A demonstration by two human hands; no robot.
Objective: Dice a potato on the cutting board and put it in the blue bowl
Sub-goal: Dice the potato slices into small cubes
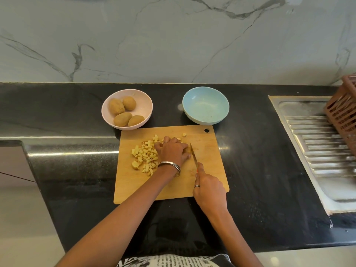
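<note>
head: potato dice (144, 152) (left hand (172, 151)-side)

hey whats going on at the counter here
A person is dicing a potato on the wooden cutting board. The right hand grips a knife with its blade down on the board, right beside the left hand, which presses down on the piece being cut. A pile of potato cubes lies on the board to the left. The blue bowl behind the board has no dice in it yet, and a pink bowl holds four whole potatoes.
</note>
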